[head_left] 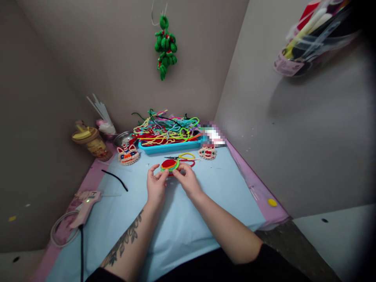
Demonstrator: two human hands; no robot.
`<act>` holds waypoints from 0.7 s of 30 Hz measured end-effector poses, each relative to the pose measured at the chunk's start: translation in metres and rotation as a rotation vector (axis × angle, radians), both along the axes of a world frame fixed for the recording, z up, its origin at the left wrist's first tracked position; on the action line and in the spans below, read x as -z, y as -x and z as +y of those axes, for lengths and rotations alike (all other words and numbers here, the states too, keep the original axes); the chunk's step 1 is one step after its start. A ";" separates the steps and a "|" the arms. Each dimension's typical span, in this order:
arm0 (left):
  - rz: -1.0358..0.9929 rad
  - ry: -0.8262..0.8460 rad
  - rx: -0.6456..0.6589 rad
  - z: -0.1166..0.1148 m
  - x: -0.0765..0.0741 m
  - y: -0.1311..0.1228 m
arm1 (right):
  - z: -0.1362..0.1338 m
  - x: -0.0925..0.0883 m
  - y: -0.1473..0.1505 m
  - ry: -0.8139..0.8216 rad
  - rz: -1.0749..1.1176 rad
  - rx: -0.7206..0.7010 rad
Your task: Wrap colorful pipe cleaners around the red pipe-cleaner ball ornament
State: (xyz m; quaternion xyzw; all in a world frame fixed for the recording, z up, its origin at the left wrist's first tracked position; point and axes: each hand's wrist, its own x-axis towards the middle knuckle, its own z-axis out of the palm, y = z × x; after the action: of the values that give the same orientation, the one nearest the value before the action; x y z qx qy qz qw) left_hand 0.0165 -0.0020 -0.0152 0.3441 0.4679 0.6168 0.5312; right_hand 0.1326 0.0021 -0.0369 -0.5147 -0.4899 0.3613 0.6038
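Observation:
Between my two hands is a small round craft piece (169,164), red in the middle with orange, green and blue bands round its edge. My left hand (156,182) pinches its near left edge with thumb and fingers. On the near right edge, my right hand (187,178) grips it the same way. Just beyond lie scissors (188,156) with yellow and red handles, partly hidden behind the piece and my right fingers. A bit of red shows under the piece; what it is I cannot make out.
A blue tray (170,148) heaped with colourful fuzzy stems (173,129) stands at the back, between two lion-face pieces (128,155) (207,152). A pink glue gun (88,205), its cord and a black stem (116,179) lie left. A lidded cup (94,143) and metal bowl (125,139) stand behind.

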 end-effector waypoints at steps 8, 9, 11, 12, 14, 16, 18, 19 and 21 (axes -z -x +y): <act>0.032 0.050 0.053 0.001 0.000 0.004 | -0.012 -0.011 -0.002 -0.285 -0.635 0.147; 0.037 0.056 0.064 0.001 -0.001 0.003 | -0.012 -0.011 -0.002 -0.275 -0.656 0.146; 0.051 0.062 0.081 0.000 -0.002 0.003 | -0.011 -0.011 -0.004 -0.262 -0.689 0.136; 0.057 0.065 0.088 0.000 -0.003 0.003 | -0.010 -0.011 -0.005 -0.264 -0.704 0.130; 0.065 0.071 0.100 0.000 -0.004 0.003 | -0.008 -0.011 -0.006 -0.278 -0.731 0.113; 0.072 0.072 0.108 0.001 -0.005 0.004 | -0.007 -0.012 -0.008 -0.295 -0.761 0.092; 0.085 0.068 0.109 0.001 -0.005 0.005 | -0.007 -0.013 -0.010 -0.312 -0.797 0.077; 0.091 0.067 0.108 0.001 -0.005 0.005 | -0.007 -0.013 -0.011 -0.322 -0.816 0.070; 0.103 0.066 0.108 0.001 -0.004 0.005 | -0.007 -0.014 -0.012 -0.343 -0.853 0.049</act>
State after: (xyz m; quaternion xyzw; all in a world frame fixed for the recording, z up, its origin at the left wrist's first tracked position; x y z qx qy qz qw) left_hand 0.0115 -0.0005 -0.0113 0.3826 0.4955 0.5527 0.5501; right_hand 0.1446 -0.0049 -0.0226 -0.5217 -0.7349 0.0166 0.4331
